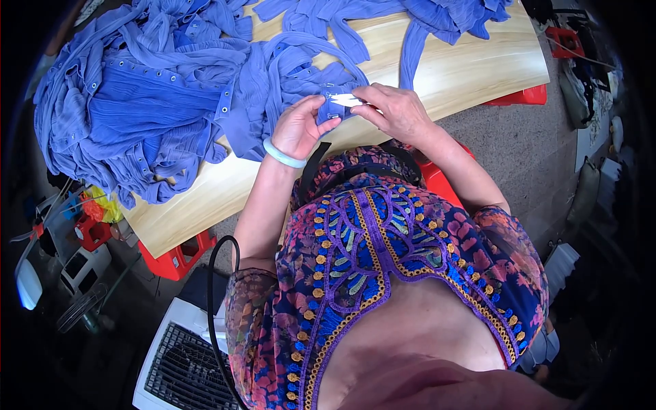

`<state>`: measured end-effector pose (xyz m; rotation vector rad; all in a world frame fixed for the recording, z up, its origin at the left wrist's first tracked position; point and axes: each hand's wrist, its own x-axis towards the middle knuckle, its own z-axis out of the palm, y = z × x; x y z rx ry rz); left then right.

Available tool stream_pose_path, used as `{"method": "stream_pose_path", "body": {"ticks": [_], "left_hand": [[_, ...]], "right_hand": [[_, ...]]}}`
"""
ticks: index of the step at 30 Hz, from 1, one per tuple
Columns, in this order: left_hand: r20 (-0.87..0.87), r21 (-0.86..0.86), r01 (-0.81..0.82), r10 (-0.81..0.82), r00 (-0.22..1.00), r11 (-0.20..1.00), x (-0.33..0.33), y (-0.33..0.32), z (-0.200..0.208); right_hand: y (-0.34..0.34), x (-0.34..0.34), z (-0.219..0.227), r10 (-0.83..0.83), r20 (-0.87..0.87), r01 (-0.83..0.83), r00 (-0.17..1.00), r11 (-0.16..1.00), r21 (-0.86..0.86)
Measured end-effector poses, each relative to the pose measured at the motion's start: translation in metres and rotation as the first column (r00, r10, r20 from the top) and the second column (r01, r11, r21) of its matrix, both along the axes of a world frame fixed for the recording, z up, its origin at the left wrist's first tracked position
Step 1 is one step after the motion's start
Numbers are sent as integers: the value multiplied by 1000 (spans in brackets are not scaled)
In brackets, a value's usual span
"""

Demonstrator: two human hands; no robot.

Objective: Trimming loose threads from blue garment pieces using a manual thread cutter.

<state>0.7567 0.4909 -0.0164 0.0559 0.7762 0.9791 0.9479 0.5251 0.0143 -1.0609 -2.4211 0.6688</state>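
My left hand, with a pale bangle at the wrist, pinches the edge of a blue ribbed garment between thumb and fingers. Metal thread snips are gripped in my right hand, their bright blades lying over the held edge and pointing left. A small light fitting shows on the cloth near my left thumb. Whether the blades are touching a thread is too small to make out. Beyond the hands, a heap of similar blue garments with metal eyelets covers the table's left part.
The wood-grain table runs across in front of me, with more blue garments at its far side. Red plastic stools stand under its edges. A white grilled appliance and black cable are at the lower left.
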Motion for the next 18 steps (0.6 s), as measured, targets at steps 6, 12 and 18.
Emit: {"method": "stream_pose_path", "body": {"ticks": [6, 12, 18], "left_hand": [[57, -17, 29, -28, 998, 999, -2, -2, -10], [69, 5, 28, -28, 997, 1000, -3, -1, -6], [-3, 7, -62, 62, 998, 998, 0, -1, -5]], "right_hand": [[1, 1, -3, 7, -14, -8, 1000, 1000, -23], [-1, 0, -1, 13, -26, -14, 1000, 999, -50], [-2, -1, -6, -19, -40, 17, 999, 998, -59]]}}
